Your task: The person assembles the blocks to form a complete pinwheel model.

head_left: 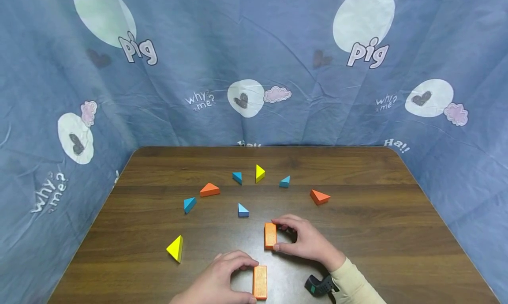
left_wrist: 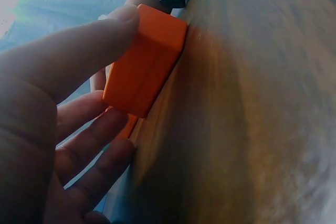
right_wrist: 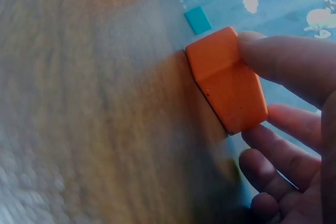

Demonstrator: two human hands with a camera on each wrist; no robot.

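Note:
Near the table's front edge, my left hand (head_left: 223,278) pinches an orange rectangular block (head_left: 260,283) between thumb and fingers at its two ends. A second orange block (head_left: 270,236) lies slightly farther back and to the right, and my right hand (head_left: 304,241) grips it the same way. The two blocks are apart. In the left wrist view, the thumb presses one end of the left block (left_wrist: 144,64), which is at the tabletop. The right wrist view has the right block (right_wrist: 227,80) held between thumb and fingertips.
Triangular blocks lie spread behind and left of the hands: yellow ones (head_left: 176,249) (head_left: 259,174), orange-red ones (head_left: 209,190) (head_left: 319,197) and several blue ones, the nearest blue block (head_left: 243,210) behind the right-hand block. A patterned blue cloth (head_left: 278,123) hangs around the wooden table (head_left: 377,233).

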